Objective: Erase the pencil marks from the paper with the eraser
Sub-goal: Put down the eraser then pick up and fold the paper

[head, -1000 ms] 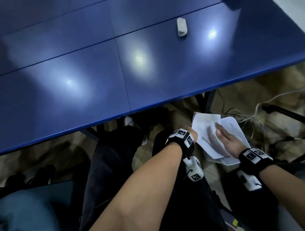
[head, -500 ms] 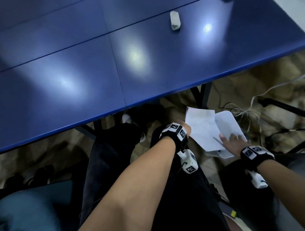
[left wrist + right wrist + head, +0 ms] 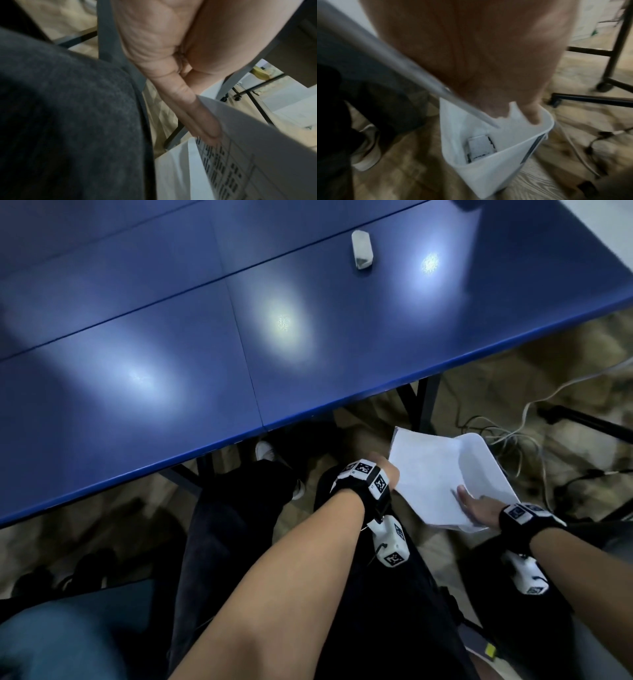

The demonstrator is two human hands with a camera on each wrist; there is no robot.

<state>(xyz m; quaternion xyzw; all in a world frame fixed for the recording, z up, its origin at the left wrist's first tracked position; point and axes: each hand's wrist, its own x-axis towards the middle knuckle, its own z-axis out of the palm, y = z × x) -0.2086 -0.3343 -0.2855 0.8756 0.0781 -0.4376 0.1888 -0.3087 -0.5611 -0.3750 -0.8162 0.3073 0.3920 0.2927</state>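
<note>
White paper [image 3: 435,474] sits lower right in the head view, over a white bin [image 3: 496,169], below the table [image 3: 171,371] edge. Left hand [image 3: 385,472] pinches its left edge, thumb on the printed underside. Right hand [image 3: 478,505] lies flat on top, fingers straight. Eraser [image 3: 361,249] sits top centre on the table, well apart. Risk: the one-edge pinch slips and the sheet drops into the bin or creases.

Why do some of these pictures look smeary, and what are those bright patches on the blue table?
Head view: the patches are glare from lights reflected off the glossy table; the eraser looks fairly sharp. Left wrist view: the left hand is mostly clear, though the print on the paper smears. Right wrist view: motion blur throughout, so the right hand is a soft blob.
</note>
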